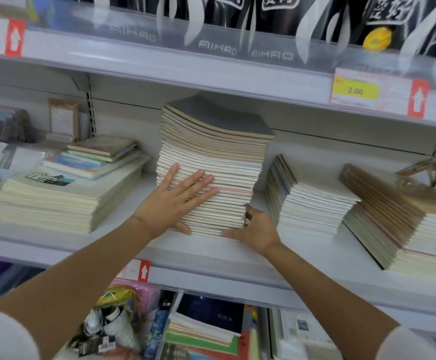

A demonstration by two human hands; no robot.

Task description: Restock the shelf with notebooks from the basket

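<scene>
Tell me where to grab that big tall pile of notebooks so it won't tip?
Low down: come from the front and put one hand on each side of the tall pile, near the shelf. It is high and curved on top, so holding only the upper part would probably spill the rest.

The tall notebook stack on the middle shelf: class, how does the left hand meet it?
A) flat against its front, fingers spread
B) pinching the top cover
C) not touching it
A: the left hand lies open, fingers spread, on the front edges of the tall notebook stack, well below its grey top cover.
</scene>
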